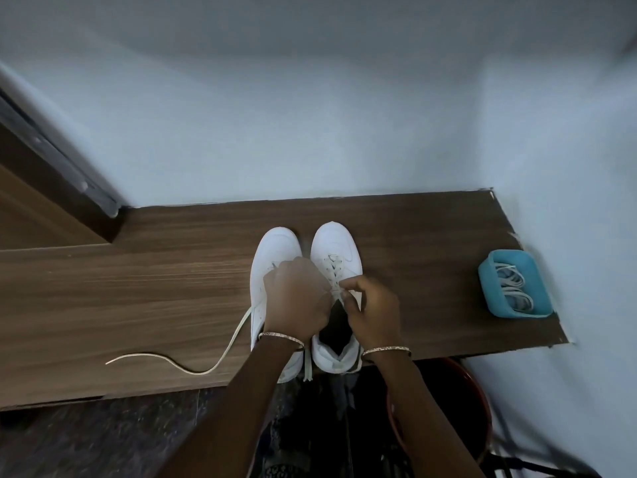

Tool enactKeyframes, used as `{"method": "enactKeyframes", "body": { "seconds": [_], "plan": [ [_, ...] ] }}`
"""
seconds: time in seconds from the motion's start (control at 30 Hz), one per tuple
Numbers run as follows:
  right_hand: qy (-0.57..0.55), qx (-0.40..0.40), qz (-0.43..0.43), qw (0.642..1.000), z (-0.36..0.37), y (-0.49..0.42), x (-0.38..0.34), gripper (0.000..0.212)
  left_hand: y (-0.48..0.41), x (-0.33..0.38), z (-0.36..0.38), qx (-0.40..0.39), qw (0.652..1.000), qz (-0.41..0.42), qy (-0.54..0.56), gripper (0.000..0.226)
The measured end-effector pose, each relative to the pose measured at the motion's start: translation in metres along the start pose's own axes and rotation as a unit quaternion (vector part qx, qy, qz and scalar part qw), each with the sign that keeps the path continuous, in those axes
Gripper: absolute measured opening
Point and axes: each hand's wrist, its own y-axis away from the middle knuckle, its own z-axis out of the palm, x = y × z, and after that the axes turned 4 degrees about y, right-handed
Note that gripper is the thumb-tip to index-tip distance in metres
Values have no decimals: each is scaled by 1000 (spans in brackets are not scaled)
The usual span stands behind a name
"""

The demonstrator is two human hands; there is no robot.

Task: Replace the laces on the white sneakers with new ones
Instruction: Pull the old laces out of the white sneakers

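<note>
Two white sneakers stand side by side on the wooden table (138, 288), toes pointing away from me. My left hand (296, 298) lies over the left sneaker (275, 250) with its fingers curled at the laces of the right sneaker (336, 246). My right hand (374, 312) pinches the pale lace (332, 270) near the top eyelets of the right sneaker. A loose cream lace (193, 365) trails from the left sneaker across the table to the left. What my left fingers hold is hidden.
A blue plastic tub (489, 288) with white laces (513, 284) in it sits at the table's right end by the wall. The wall runs close behind the shoes. A wooden door frame (51, 188) stands at the left. A red stool (465, 408) is below the table edge.
</note>
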Motion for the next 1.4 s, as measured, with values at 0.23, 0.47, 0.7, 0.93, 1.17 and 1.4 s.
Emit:
{"method": "enactKeyframes", "body": {
  "seconds": [0.23,0.47,0.7,0.93,1.17,1.4],
  "plan": [
    [-11,16,-31,999,0,0,9,14,3,-4,8,46,997,53,-36,16],
    [32,60,-80,994,9,2,12,13,4,3,6,14,994,42,-103,15],
    [61,48,-33,996,10,15,-5,23,14,22,5,-6,987,2,-158,20],
    [45,31,14,998,9,17,-10,19,11,20,9,-17,988,-26,-153,17],
    [25,56,19,998,12,18,-10,14,6,20,13,-4,989,-34,-143,22],
    [45,60,35,997,15,10,-9,17,8,20,12,-9,994,-51,-93,22]
  ]
}}
